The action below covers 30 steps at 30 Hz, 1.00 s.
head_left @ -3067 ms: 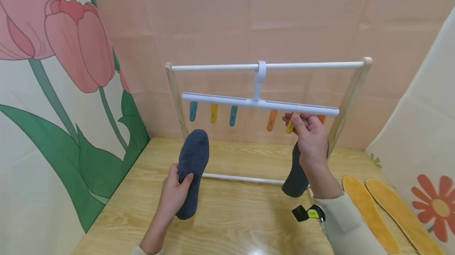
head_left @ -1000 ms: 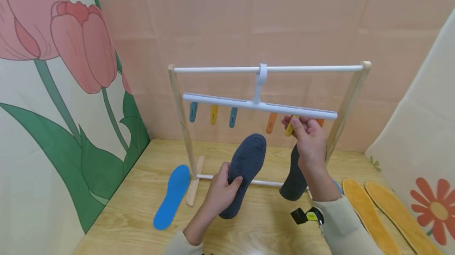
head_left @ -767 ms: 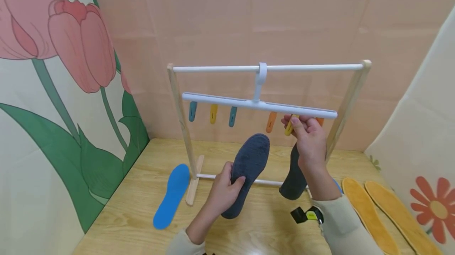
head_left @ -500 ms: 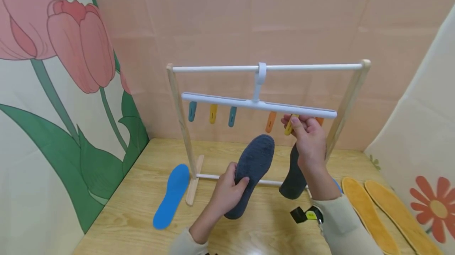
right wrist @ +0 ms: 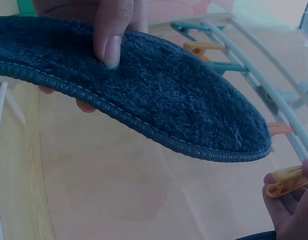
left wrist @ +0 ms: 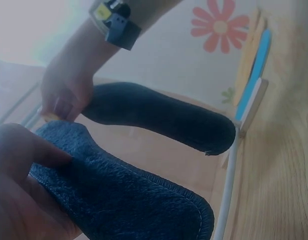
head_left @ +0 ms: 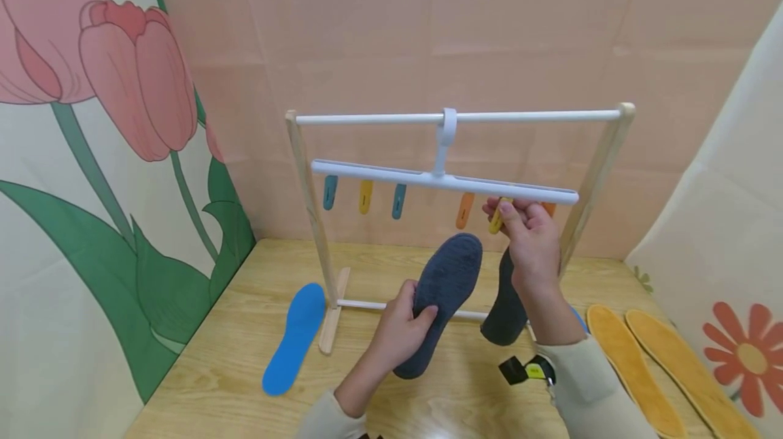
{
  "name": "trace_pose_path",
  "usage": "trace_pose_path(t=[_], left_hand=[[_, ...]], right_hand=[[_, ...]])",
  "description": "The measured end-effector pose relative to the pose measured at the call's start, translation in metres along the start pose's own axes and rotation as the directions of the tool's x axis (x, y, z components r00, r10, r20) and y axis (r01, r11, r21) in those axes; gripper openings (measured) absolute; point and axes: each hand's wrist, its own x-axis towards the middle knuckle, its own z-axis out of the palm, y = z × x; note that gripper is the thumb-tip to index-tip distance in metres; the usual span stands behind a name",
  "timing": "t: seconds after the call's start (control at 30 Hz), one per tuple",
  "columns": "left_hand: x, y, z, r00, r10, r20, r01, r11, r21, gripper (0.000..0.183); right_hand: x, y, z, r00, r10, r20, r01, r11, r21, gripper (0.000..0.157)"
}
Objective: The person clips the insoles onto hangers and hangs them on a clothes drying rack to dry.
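Note:
My left hand [head_left: 400,327] grips a dark blue fuzzy insole [head_left: 451,276], thumb on its plush face and fingers behind. The insole tilts up to the right, its rounded top below the orange clip [head_left: 465,211] and left of the yellow clip [head_left: 497,218]. My right hand [head_left: 533,242] pinches that yellow clip under the white hanger bar [head_left: 391,174]. In the right wrist view the yellow clip [right wrist: 288,184] has nothing in it. A second dark insole [head_left: 504,310] hangs behind my right hand; its upper end is hidden there, but the left wrist view shows its length [left wrist: 158,112].
The hanger hooks over a white rail [head_left: 367,119] on a wooden-legged stand [head_left: 308,201]. Teal [head_left: 330,193] and yellow [head_left: 365,197] clips hang at left. A blue insole [head_left: 295,340] lies left of the stand, two orange insoles [head_left: 636,364] at right. A low rod [head_left: 361,304] crosses behind.
My left hand has carried the dark insole rightward, uncovering the blue insole on the table, and tilted it toward the yellow clip. My right hand stays on that clip.

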Motion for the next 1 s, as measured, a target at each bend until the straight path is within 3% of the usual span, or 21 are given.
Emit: trace_pose_path(t=[1.0], left_hand=[[0.016,0.003,0.016,0.996,-0.049,0.079,0.052,0.998,-0.035,0.027]], right_hand=[[-0.001,0.000,0.000,1.000,0.004,0.000,-0.004,0.999,0.037,0.039]])
